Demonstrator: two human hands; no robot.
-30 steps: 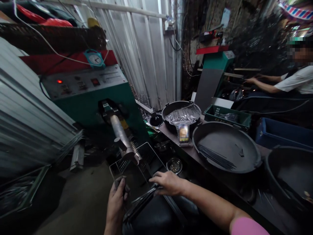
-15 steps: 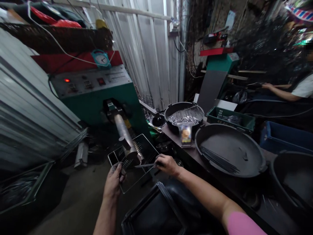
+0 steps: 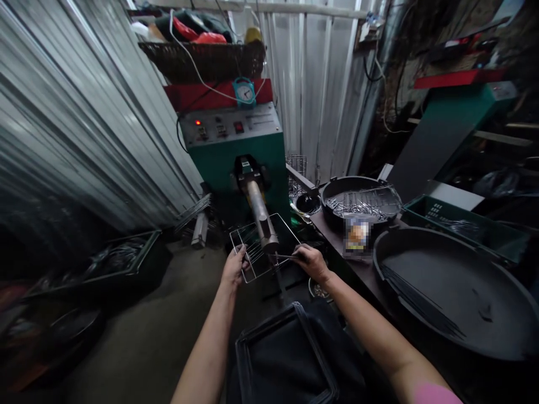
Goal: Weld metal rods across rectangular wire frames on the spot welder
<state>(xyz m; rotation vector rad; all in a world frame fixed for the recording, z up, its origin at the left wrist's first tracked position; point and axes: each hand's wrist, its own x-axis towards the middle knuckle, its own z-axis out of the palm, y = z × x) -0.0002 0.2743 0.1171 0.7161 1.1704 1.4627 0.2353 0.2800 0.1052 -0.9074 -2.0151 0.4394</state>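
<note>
My left hand (image 3: 234,266) is closed on the left side of a rectangular wire rack (image 3: 254,253), which has a row of thin parallel wires on its left part. The rack sits around and below the end of a thick metal electrode arm (image 3: 257,210) that sticks out of a green spot welding machine (image 3: 236,143). Closed too, my right hand (image 3: 312,262) pinches a few thin metal rods (image 3: 286,257) at the rack's right side. Their tips point left to just under the arm's end. A stack of rectangular wire frames (image 3: 315,350) lies on my dark-covered lap.
On the bench to the right are a round pan (image 3: 362,185) of short wires, a larger pan (image 3: 446,269) with dark rods, and a green crate (image 3: 497,233). A green bin (image 3: 143,255) of metal pieces stands on the floor at left. A clock (image 3: 245,91) hangs on the machine.
The view has swung left, so the machine and pans appear further right. Both hands still hold the rack and the rods near the arm's end.
</note>
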